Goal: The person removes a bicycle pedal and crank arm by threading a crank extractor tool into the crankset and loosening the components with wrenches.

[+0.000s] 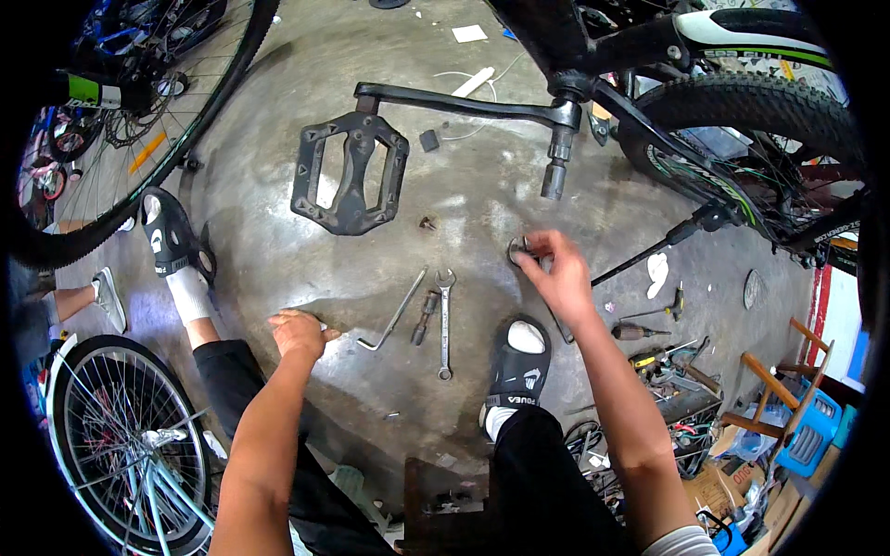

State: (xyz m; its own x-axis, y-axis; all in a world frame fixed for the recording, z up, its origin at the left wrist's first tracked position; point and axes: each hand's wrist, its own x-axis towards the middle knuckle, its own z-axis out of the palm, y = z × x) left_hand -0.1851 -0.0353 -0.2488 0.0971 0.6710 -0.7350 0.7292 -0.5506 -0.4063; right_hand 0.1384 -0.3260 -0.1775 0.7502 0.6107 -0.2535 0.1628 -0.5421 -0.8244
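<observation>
While your knees in black trousers (556, 463) framed the near floor (362, 408), your left hand (304, 335) hung above it with fingers curled under; its back hid the fingertips, so I couldn't tell whether they held anything. Your right sandal (519, 371) stood just beside three tools that lay apart from you: a combination wrench (445, 329), open end pointing away, a short socket piece (425, 318) just to its left, and a bent hex key (401, 309) left of that.

Your right hand (556, 278), blurred, pinched the edge of a dark rounded piece (515, 250) between thumb and fingers, to the right of the wrench's open end and farther out. On the left, your other sandal (176, 236) was planted well apart.

Beyond your hands, a black pedal (352, 171) hung from the left end of a crank arm (464, 104), and a cylindrical tool (558, 148) stuck out from the arm's right end, below the bicycle frame (542, 42). A knobby tyre (742, 104) stood to the right of it. Farthest off, a white paper (469, 34) lay on the concrete.
</observation>
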